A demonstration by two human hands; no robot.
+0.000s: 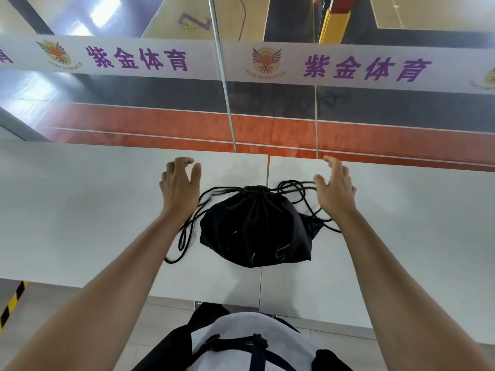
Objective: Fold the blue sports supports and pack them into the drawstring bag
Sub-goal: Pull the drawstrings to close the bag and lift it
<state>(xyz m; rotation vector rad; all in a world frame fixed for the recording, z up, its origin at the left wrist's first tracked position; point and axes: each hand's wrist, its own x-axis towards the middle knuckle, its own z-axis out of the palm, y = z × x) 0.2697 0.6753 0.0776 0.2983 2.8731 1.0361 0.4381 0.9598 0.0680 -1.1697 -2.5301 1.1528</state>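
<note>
Cinched black fabric drawstring bag (255, 226) lies between left hand (180, 187) and right hand (336, 190), both loose-fingered, holding nothing

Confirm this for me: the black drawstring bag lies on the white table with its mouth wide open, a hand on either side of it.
Not quite. The head view shows the drawstring bag cinched shut at its mouth, not wide open. The rest holds: it lies on the white table, with the left hand and right hand on either side.

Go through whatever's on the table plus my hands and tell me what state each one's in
drawstring bag: cinched shut, bulging, lying on the white table
cords: loose, trailing both sides
left hand: open, holding nothing
right hand: open, thumb near the cords
</note>
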